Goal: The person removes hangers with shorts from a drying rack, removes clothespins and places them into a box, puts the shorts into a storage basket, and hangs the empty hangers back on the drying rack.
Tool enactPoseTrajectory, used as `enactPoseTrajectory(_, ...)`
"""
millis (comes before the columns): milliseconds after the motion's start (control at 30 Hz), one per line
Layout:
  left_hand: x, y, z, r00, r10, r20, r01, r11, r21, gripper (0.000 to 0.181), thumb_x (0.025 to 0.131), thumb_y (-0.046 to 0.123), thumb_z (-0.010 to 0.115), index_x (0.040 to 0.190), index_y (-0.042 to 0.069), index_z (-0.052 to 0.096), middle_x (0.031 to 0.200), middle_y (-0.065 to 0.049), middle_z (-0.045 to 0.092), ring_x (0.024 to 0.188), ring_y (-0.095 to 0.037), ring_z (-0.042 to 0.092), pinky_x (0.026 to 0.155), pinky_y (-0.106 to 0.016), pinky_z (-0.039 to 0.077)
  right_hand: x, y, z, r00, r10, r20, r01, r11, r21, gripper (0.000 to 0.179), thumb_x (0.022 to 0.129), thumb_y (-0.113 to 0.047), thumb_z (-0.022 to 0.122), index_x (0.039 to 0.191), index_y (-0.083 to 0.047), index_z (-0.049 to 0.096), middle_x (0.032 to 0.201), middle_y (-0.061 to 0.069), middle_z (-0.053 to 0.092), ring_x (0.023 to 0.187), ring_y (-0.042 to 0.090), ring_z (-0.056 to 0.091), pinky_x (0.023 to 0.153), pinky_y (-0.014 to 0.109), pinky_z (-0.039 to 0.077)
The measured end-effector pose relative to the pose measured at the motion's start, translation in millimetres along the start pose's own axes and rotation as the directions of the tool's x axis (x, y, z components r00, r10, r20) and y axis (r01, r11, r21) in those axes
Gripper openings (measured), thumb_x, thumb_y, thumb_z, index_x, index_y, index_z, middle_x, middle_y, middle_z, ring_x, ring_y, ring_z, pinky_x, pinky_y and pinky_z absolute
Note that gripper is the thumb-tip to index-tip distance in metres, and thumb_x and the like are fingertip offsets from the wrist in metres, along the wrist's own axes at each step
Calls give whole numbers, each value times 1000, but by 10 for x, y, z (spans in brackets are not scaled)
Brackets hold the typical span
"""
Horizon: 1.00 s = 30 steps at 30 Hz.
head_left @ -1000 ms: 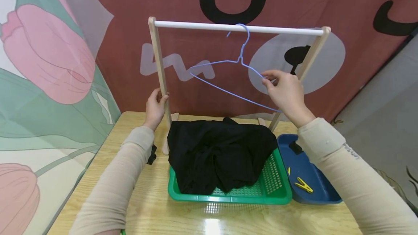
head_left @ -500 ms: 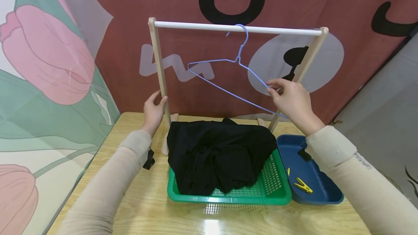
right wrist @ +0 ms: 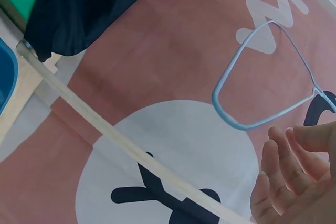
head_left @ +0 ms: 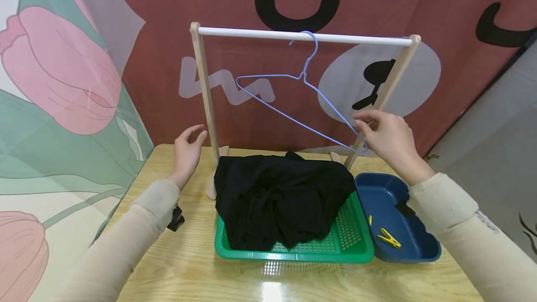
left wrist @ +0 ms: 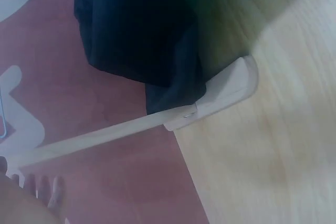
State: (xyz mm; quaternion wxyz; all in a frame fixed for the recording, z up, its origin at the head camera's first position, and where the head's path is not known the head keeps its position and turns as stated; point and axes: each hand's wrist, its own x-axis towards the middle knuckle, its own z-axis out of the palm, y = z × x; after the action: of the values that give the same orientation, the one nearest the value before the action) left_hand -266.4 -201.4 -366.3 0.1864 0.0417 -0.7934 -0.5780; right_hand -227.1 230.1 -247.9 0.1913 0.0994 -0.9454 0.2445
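A blue wire clothes hanger [head_left: 304, 74] hangs by its hook from the white rail [head_left: 251, 34] of a small wooden rack, tilted down to the right. Close by its lower right corner is my right hand [head_left: 388, 136], fingers loosely bent and holding nothing. The right wrist view shows a gap between those fingertips and the hanger [right wrist: 226, 82]. My left hand [head_left: 187, 154] sits just left of the rack's left post [head_left: 204, 76], thumb and fingers parted with nothing between them. Below the rail, a black garment [head_left: 285, 195] lies bunched in a green basket [head_left: 293, 256].
Right of the basket stands a blue tray [head_left: 383, 181] with a yellow clothespin [head_left: 389, 238], a second small yellow piece and something black in it. The rack's left foot [left wrist: 231, 85] rests on the wooden table [head_left: 189, 255]. A printed cloth [head_left: 168, 59] backs everything.
My left hand has let go of the left post and drawn back left. My right hand has slid down the hanger and come off it, moving right. The hanger has turned slightly on the rail.
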Motion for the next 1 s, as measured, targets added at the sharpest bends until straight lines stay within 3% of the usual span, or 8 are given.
enactPoseTrajectory(167,-106,-75,-141,999,-49,23,49,999,7,41,102,31,57,133,5,61,133,-11,59,119,-22,54,95,-32,43,-39,25,-11,1000,8,7,-8,1000,-10,25,100,-25,60,119,-12,71,81,10,71,61,21,58,50,37,39)
enactPoseTrajectory(267,-182,-129,-178,994,-86,65,86,996,11,41,103,33,55,132,4,61,130,-13,60,114,-24,56,93,-33,46,-83,69,-37,1000,8,0,-8,1000,-28,26,101,-27,59,118,-12,71,86,12,72,62,23,55,47,37,37)
enactPoseTrajectory(433,-343,-224,-236,981,-128,146,126,992,27,44,104,33,53,132,0,58,128,-19,59,113,-29,57,94,-41,49,-172,158,-81,1000,8,-16,-9,998,-69,28,102,-29,56,118,-11,72,91,14,72,60,24,51,44,37,32)
enactPoseTrajectory(633,-635,-310,-370,957,-169,234,152,984,91,48,104,36,52,132,-3,57,128,-21,60,112,-33,60,89,-40,52,-283,269,-58,1000,16,-19,-18,996,-88,31,102,-28,56,119,-6,70,76,11,66,52,22,44,45,36,30)
enactPoseTrajectory(733,-824,-305,-396,927,-223,301,201,974,102,49,105,34,50,133,-6,54,127,-24,60,111,-35,60,86,-40,54,-343,337,-40,999,39,-11,-39,996,-85,32,103,-28,55,118,-4,70,68,8,61,50,22,42,43,35,29)
enactPoseTrajectory(833,-1018,-290,-387,881,-295,369,286,955,79,50,105,30,51,134,-11,49,127,-28,58,110,-37,61,85,-42,55,-386,404,-21,998,60,7,-59,994,-91,33,104,-29,53,118,-5,70,59,6,54,45,21,39,40,33,28)
enactPoseTrajectory(1000,-1271,-287,-349,801,-386,457,405,912,61,52,104,27,54,136,-14,45,130,-30,55,113,-39,60,84,-44,56,-436,536,47,997,69,40,-65,994,-84,31,104,-24,53,119,-2,68,82,18,70,47,20,44,40,33,30)
